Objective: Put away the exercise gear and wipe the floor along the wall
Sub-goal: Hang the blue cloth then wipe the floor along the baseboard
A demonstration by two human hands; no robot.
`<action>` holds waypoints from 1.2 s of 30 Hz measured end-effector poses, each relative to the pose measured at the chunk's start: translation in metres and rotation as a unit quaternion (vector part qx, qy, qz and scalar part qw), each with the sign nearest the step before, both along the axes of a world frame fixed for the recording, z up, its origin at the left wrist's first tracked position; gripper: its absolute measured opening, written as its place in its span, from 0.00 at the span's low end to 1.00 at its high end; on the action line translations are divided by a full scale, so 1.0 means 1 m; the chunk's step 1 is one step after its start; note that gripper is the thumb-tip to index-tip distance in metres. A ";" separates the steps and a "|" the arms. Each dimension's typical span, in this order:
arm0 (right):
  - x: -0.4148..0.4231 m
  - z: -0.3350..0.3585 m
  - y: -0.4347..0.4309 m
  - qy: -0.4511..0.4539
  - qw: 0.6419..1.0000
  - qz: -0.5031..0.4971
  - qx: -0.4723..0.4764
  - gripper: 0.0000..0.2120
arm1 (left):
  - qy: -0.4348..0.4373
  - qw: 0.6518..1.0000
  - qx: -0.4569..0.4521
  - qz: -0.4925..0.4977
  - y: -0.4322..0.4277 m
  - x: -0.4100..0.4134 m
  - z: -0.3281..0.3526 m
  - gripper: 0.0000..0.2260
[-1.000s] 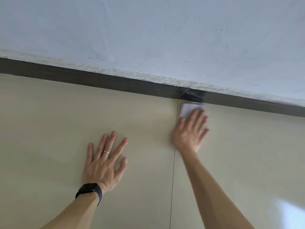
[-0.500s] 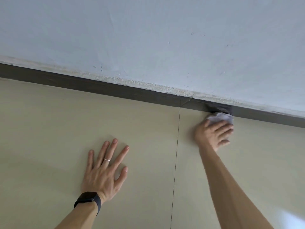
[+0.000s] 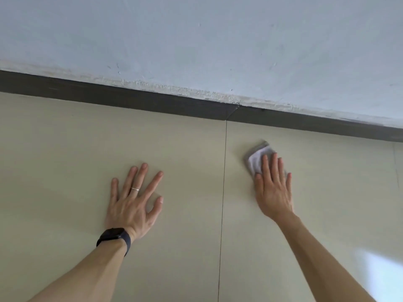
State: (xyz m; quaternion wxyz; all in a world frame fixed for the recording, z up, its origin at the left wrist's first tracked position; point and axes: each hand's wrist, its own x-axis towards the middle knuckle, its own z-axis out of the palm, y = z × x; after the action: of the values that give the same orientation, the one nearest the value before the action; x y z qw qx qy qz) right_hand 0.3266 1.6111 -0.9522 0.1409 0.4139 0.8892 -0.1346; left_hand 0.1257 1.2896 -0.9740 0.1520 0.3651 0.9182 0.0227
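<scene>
Left grip [image 3: 133, 203]: flat on the floor [image 3: 65, 160], fingers straight and spread, holding nothing; probably a prop for the body.
Wrist and finger: dark watch [image 3: 114, 237] behind the left grip, thin ring [image 3: 135, 188] on one finger.
Tile joint [image 3: 222, 192]: thin dark line between the two grips, running ahead to the skirting board [image 3: 152, 103].
Right grip [image 3: 273, 192]: fingers straight and close together, pressing down on the cloth [image 3: 257, 159], not curled round it.
Cloth position: under the right grip's fingertips, sticking out ahead and to its left, flat on the floor.
Cloth look: small folded pad, pale grey-white, darker grey along the far edge, slightly blurred.
Key relation: skirting board ahead of the right grip, beyond the cloth, with a strip of bare floor between them.
Long axis: skirting runs across the reach, left to right, slanting closer on the right side; pale wall [image 3: 196, 40] above it.
Nearer grip: right, already on the cloth; left well apart, across the joint.
Likely next move: push ahead to the skirting, then sweep along it.
Stage: wiping under way, by the look of it; no exercise gear in view.
</scene>
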 end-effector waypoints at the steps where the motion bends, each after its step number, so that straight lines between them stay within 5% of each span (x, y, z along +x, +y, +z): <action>1: 0.029 0.004 0.014 -0.008 0.999 -0.038 0.004 0.30 | -0.001 1.000 0.004 -0.001 0.000 0.000 -0.001 0.29; 4: 0.097 0.010 0.015 -0.016 0.991 -0.136 -0.003 0.32 | 0.001 1.000 0.009 0.001 0.001 0.001 -0.002 0.29; 8: 0.116 -0.003 -0.090 0.005 0.991 -0.128 0.031 0.30 | 0.015 1.000 0.005 0.006 0.000 0.003 0.000 0.28; 13: 0.096 -0.004 -0.265 0.074 0.987 0.141 -0.020 0.30 | 0.004 1.000 0.018 0.006 -0.001 0.001 0.003 0.28; 16: 0.102 0.000 -0.289 0.090 0.963 0.252 -0.041 0.29 | 0.002 0.999 0.033 0.003 -0.004 0.005 0.003 0.27; 18: 0.110 -0.002 -0.263 0.089 0.973 0.214 -0.020 0.27 | -0.001 0.998 0.054 0.010 -0.012 0.017 0.008 0.26; 23: 0.130 -0.004 -0.231 0.048 0.997 -0.066 0.017 0.30 | -0.030 0.998 0.051 0.025 -0.073 0.088 0.012 0.26; 26: 0.152 -0.001 -0.305 0.059 0.986 0.154 -0.013 0.30 | -0.037 0.999 0.022 0.014 -0.107 0.127 0.009 0.26; 28: 0.171 -0.002 -0.343 0.074 0.931 0.354 -0.046 0.29 | -0.048 0.999 0.019 0.014 -0.119 0.132 0.009 0.26; 30: 0.170 -0.004 -0.335 0.082 0.896 0.433 -0.049 0.28 | -0.053 0.998 0.025 0.028 -0.125 0.126 0.013 0.26; 32: 0.147 -0.007 -0.306 0.075 0.918 0.389 -0.026 0.28 | -0.040 0.997 0.025 0.059 -0.134 0.115 0.017 0.26; 36: 0.072 -0.004 -0.259 0.054 0.998 0.019 -0.010 0.29 | -0.031 0.993 0.007 0.117 -0.162 0.088 0.021 0.27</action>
State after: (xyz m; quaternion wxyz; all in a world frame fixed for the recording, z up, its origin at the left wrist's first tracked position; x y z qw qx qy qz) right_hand 0.3988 1.3522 -0.9565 0.0990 0.3872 0.9020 -0.1631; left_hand 0.2140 1.1273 -0.9534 0.1745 0.2555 0.9492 0.0578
